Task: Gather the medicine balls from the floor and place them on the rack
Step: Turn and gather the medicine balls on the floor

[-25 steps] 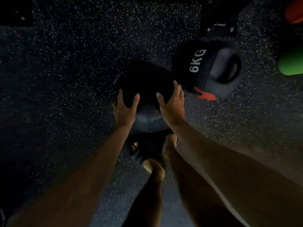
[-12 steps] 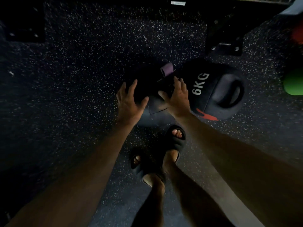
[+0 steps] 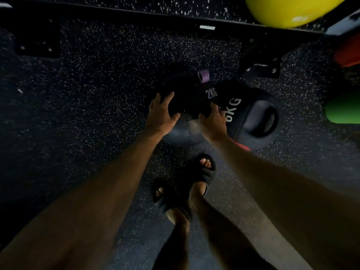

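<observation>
- Black round 2KG medicine ball w/ purple strap tab (image 3: pixel 191 100) sits low on the dark speckled rubber floor (image 3: pixel 97 94). It's just ahead of the person's black slide sandals (image 3: pixel 204 172) and touches the bigger black 6KG medicine ball w/ recessed handle (image 3: pixel 257 117) on its R side.
- Left hand (image 3: pixel 162 114): palm on the 2KG ball's L flank, fingers straight and spread, thumb across the near face. A wide flat hold, prob. because the ball is too broad to wrap.
- Right hand (image 3: pixel 213 121): laid on the opposite flank, fingers dipping into the dark seam btwn the two balls. Can't tell how far they curl.
- Hands apart, one per side, so it reads as a squeeze hold at the start of a lift. Can't tell if the ball is off the floor yet.
- Black steel rack base (image 3: pixel 136 18) w/ bolted foot plate (image 3: pixel 261 65) runs across the top. Big yellow ball (image 3: pixel 288 10) appears to sit on the rack, so drop-off is prob. close, straight ahead.
- Green ball (image 3: pixel 342 108) and red-orange ball (image 3: pixel 348 53) are at the R edge; floor or rack, unclear.
- 6KG ball is also on the floor, so the job looks far from done.
</observation>
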`<state>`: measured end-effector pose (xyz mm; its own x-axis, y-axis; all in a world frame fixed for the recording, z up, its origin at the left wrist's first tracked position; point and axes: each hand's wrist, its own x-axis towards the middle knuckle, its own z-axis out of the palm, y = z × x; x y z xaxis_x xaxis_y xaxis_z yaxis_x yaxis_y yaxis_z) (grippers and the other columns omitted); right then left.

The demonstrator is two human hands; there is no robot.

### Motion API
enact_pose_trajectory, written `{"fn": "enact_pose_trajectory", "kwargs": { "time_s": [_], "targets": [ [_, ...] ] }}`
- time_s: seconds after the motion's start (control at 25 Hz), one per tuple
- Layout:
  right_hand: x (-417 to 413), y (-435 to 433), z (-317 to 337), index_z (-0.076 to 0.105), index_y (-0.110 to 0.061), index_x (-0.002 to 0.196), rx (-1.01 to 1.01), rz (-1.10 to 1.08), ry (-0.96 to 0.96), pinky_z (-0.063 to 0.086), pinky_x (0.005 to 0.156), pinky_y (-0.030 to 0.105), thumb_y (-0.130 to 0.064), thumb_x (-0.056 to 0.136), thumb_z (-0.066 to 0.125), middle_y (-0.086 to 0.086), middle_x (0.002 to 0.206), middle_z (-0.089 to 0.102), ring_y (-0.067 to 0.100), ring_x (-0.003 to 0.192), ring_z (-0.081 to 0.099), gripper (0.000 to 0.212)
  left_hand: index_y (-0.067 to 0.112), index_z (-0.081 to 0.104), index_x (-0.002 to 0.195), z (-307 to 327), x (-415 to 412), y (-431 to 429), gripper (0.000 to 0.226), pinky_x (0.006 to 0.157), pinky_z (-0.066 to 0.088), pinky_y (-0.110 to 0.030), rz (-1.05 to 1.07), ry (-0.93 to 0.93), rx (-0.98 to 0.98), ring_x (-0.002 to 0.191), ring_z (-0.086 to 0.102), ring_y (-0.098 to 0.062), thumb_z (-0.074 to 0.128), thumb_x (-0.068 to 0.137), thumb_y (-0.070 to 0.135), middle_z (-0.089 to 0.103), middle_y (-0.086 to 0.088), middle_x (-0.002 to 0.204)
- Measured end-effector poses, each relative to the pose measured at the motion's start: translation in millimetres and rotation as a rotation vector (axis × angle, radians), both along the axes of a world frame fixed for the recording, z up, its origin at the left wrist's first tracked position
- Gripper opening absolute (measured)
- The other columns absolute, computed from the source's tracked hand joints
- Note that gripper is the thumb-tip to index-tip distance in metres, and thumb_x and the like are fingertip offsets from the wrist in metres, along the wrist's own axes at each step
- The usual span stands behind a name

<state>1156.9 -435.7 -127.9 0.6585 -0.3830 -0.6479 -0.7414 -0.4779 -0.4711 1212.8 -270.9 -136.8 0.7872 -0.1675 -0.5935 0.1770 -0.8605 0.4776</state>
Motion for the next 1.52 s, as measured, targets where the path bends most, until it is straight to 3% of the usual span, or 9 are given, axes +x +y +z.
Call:
{"fn": "enact_pose_trajectory", "kwargs": {
  "time_s": [0.16, 0.32, 0.48, 0.56, 0.68, 0.88, 1.0, 1.32, 1.52],
  "targets": [
    [-20, 23, 84, 0.037, -0.02, 0.144, -0.084, 0.319, 0.042, 0.036, 0.105, 0.051, -0.028, 0.099, 0.045, 0.017, 0.145, 0.042, 0.037, 0.131, 0.042, 0.046, 0.019, 0.047, 0.142, 80, -10, 33, 0.048, 0.097, 0.051, -0.043, -0.016, 0.034, 0.114, 0.12, 0.056, -0.029, 0.059, 0.097, 0.032, 0.051, -0.014, 0.139],
    [-48, 55, 199, 0.048, -0.01, 0.13, -0.059, 0.603, 0.059, 0.05, 0.081, 0.042, -0.029, 0.101, 0.042, 0.023, 0.119, 0.063, 0.039, 0.103, 0.063, 0.034, 0.016, 0.052, 0.136, 211, -41, 74, 0.04, 0.079, 0.053, -0.035, -0.083, 0.156, 0.113, 0.09, 0.064, -0.025, 0.053, 0.1, 0.032, 0.066, -0.013, 0.12],
    [-80, 98, 318, 0.053, -0.002, 0.127, -0.075, 0.867, 0.054, 0.035, 0.077, 0.033, -0.024, 0.106, 0.04, 0.019, 0.123, 0.061, 0.035, 0.111, 0.058, 0.033, 0.015, 0.052, 0.136, 328, -104, 118, 0.04, 0.083, 0.047, -0.036, -0.091, 0.152, 0.134, 0.105, 0.063, -0.033, 0.051, 0.101, 0.033, 0.065, -0.017, 0.12],
    [-98, 120, 369, 0.056, -0.004, 0.124, -0.066, 0.933, 0.011, 0.041, 0.079, 0.034, -0.027, 0.105, 0.041, 0.019, 0.121, 0.063, 0.036, 0.109, 0.059, 0.034, 0.015, 0.053, 0.135, 380, -140, 142, 0.039, 0.086, 0.048, -0.037, -0.014, 0.129, 0.12, 0.109, 0.062, -0.033, 0.051, 0.101, 0.034, 0.064, -0.016, 0.123],
    [-127, 151, 417, 0.056, -0.008, 0.122, -0.052, 1.035, -0.027, 0.046, 0.08, 0.034, -0.034, 0.104, 0.043, 0.017, 0.116, 0.064, 0.035, 0.107, 0.061, 0.034, 0.017, 0.054, 0.134, 432, -201, 179, 0.037, 0.077, 0.045, -0.032, 0.156, 0.113, 0.115, 0.101, 0.064, -0.029, 0.05, 0.101, 0.035, 0.066, -0.013, 0.119],
    [-170, 215, 470, 0.056, -0.009, 0.121, -0.046, 1.332, -0.071, 0.044, 0.076, 0.035, -0.035, 0.104, 0.043, 0.016, 0.116, 0.063, 0.03, 0.097, 0.06, 0.033, 0.016, 0.057, 0.131, 484, -316, 225, 0.036, 0.092, 0.051, -0.037, 0.529, 0.033, 0.105, 0.107, 0.063, -0.028, 0.051, 0.101, 0.035, 0.064, -0.013, 0.122],
    [-213, 262, 495, 0.055, -0.012, 0.119, -0.069, 1.538, -0.11, 0.042, 0.066, 0.033, -0.036, 0.105, 0.042, 0.01, 0.105, 0.062, 0.023, 0.081, 0.056, 0.031, 0.016, 0.058, 0.13, 504, -399, 240, 0.036, 0.086, 0.053, -0.036, 0.759, 0.018, 0.148, 0.102, 0.066, -0.029, 0.052, 0.1, 0.034, 0.067, -0.014, 0.117],
    [-413, 365, 525, 0.059, -0.015, 0.117, 0.0, 2.115, -0.207, 0.053, 0.083, 0.04, -0.036, 0.102, 0.048, 0.007, 0.112, 0.063, 0.025, 0.096, 0.062, 0.028, 0.02, 0.063, 0.123, 532, -664, 240, 0.032, 0.093, 0.052, -0.039, 1.39, -0.058, 0.214, 0.108, 0.066, -0.031, 0.057, 0.096, 0.034, 0.069, -0.012, 0.118],
    [-560, 408, 528, 0.061, -0.014, 0.117, 0.075, 2.435, -0.265, 0.045, 0.082, 0.034, -0.035, 0.1, 0.05, 0.013, 0.12, 0.064, 0.031, 0.107, 0.061, 0.029, 0.016, 0.06, 0.124, 534, -824, 232, 0.032, 0.093, 0.051, -0.041, 1.628, -0.021, 0.287, 0.111, 0.064, -0.032, 0.054, 0.098, 0.034, 0.068, -0.011, 0.12]
  ]
}}
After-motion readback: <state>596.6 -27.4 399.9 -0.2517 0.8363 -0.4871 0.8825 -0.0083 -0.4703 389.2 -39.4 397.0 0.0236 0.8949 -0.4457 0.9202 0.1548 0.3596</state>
